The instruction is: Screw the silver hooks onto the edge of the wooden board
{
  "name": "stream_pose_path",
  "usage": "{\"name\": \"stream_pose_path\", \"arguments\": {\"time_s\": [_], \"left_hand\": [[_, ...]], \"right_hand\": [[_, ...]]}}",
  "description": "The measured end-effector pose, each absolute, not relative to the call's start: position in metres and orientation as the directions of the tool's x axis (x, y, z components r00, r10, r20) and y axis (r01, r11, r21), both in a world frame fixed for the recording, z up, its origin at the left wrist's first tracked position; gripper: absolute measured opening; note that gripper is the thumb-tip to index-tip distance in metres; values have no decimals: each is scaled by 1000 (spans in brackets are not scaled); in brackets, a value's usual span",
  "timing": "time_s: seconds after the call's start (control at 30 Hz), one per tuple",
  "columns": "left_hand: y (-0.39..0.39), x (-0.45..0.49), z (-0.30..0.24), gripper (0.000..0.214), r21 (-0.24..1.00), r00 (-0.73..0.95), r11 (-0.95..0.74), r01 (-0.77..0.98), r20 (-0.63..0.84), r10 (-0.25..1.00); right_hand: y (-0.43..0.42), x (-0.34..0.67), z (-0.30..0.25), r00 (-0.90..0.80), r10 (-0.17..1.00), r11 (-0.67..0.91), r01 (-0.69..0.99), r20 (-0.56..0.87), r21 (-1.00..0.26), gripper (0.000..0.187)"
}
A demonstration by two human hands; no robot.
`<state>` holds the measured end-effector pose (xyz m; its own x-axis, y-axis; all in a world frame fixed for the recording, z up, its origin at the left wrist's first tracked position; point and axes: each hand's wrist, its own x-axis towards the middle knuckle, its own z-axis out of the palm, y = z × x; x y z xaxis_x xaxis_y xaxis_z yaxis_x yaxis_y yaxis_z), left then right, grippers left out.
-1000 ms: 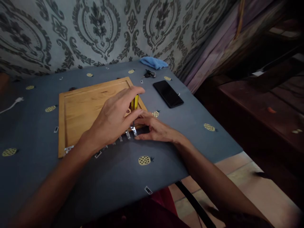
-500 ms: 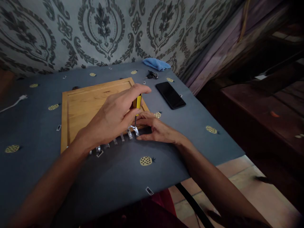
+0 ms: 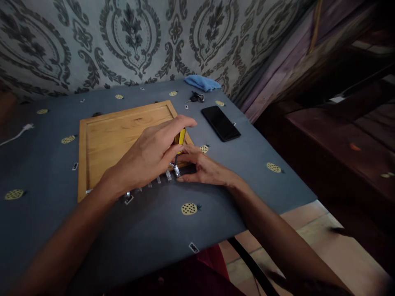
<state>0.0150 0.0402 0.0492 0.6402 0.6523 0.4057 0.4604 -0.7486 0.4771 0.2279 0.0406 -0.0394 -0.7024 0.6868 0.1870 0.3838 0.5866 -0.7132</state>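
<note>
My left hand is closed around the yellow and black handle of a screwdriver, its forefinger stretched out over the top. The screwdriver's shaft points down onto a small shiny metal clip at the front edge of a wooden panel. From the right, my right hand pinches that clip between thumb and fingers. Other clips like it, such as one metal clip, stand in a row to the left along the same edge, partly behind my left wrist. The screwdriver's tip is hard to make out.
A black phone lies right of the panel on the blue-grey tablecloth. Behind it are keys and a blue cloth. A white cable runs in at the left. The patterned wall stands at the back.
My left hand has sunk slightly and the screwdriver handle leans a little more to the right. My right hand stays in place on the clip.
</note>
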Motion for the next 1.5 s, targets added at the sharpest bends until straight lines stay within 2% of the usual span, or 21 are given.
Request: {"name": "stream_pose_path", "arguments": {"time_s": [0.23,0.3,0.47,0.6,0.77,0.93,1.03,1.2,1.4,1.5], "left_hand": [[41,20,41,29,408,588,-765,498,489,644],[41,21,40,29,391,565,-763,515,513,645],[40,19,46,43,450,572,-752,483,488,659],[40,20,44,35,469,579,-744,475,471,666],[39,24,39,31,421,547,-754,504,521,656],[38,22,43,43,476,576,-750,459,483,659],[38,23,42,37,491,578,-739,461,466,670],[39,26,37,28,437,530,-729,526,502,684],[40,21,45,42,542,564,-704,459,434,703],[40,18,49,44,573,551,-691,441,435,712]], "right_hand": [[40,228,-41,-695,707,512,370,135,-775,42],[40,228,-40,-692,709,520,383,136,-763,40],[40,228,-38,-699,693,573,387,175,-723,29],[40,228,-41,-690,707,542,386,157,-747,35],[40,227,-42,-685,720,483,383,109,-787,40],[39,228,-40,-684,716,525,390,144,-756,36],[38,228,-43,-677,724,498,379,134,-780,37],[38,227,-44,-674,731,458,371,105,-808,39],[40,228,-40,-698,696,569,392,169,-723,29],[42,228,-42,-706,682,595,383,192,-707,34]]}}
